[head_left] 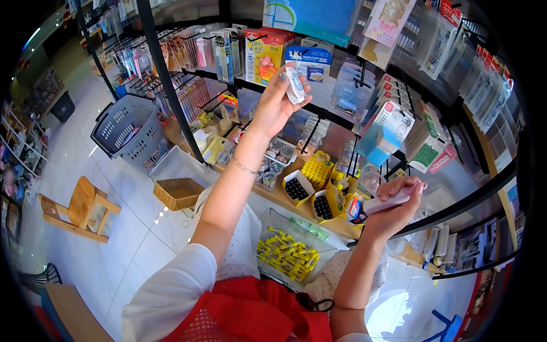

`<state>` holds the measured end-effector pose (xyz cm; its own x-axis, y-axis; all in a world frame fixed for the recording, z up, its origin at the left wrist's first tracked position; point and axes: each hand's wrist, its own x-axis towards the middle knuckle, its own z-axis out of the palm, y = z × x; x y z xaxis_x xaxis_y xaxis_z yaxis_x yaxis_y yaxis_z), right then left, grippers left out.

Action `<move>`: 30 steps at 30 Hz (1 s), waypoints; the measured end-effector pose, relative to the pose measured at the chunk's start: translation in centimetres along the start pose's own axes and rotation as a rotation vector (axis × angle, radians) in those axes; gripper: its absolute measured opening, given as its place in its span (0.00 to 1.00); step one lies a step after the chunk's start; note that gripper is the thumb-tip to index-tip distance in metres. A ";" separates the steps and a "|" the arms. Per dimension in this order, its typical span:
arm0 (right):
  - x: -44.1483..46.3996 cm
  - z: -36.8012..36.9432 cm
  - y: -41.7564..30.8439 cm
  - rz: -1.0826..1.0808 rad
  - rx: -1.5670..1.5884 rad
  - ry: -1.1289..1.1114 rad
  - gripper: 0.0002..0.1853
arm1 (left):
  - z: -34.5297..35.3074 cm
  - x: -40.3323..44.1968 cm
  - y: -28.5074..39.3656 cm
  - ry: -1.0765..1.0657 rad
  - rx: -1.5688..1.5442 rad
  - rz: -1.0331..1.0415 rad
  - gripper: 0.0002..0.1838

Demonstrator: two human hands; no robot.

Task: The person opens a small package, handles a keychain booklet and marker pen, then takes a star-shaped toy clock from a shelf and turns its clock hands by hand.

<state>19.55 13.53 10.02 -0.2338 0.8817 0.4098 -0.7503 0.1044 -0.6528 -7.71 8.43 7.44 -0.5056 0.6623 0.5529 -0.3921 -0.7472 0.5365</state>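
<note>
My left hand (275, 102) is raised in front of the display rack, its fingers closed around a small white-and-blue item (295, 85), possibly packaged. Just behind it hang a blue card pack (308, 58) and a red-and-yellow pack (264, 60). Lower and to the right, my right hand (393, 219) is wrapped around a pale, long, flat-sided object (395, 199) whose kind I cannot make out. Close to that hand are a small box of colourful items (356, 209) and hanging blue-and-white packs (383, 139).
Yellow boxes of black-capped items (323, 206) line the low shelf. Below sits a clear bin (327, 251) of yellow tubes. Leftward are a wicker basket (174, 195), a grey plastic basket (128, 122) and a wooden chair (82, 208). A black rack post (165, 74) stands left of my arm.
</note>
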 end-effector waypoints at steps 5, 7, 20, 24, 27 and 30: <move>-0.1 0.0 -0.2 0.022 -0.047 0.016 0.16 | 0.4 0.0 0.0 0.031 0.578 0.183 0.21; -0.1 -0.1 -0.3 0.031 -0.056 0.008 0.16 | 0.2 -0.2 -0.2 0.025 0.836 0.266 0.23; -0.8 0.3 0.5 0.108 -0.104 -0.077 0.13 | 0.5 -0.8 -0.1 0.055 0.949 0.266 0.24; -0.9 0.4 0.6 0.084 -0.140 -0.076 0.13 | -0.1 -0.4 -0.8 0.042 0.739 0.256 0.25; -0.9 0.3 0.7 0.094 -0.155 -0.097 0.12 | -0.3 -0.4 -1.0 0.088 0.603 0.237 0.25; -1.0 0.3 0.7 0.108 -0.161 -0.102 0.12 | 0.1 -0.5 -0.5 0.099 0.554 0.194 0.24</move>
<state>19.09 12.57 9.37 -0.3750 0.8415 0.3890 -0.6108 0.0913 -0.7865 -7.21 8.46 7.01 -0.6078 0.4882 0.6264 0.1604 -0.6970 0.6989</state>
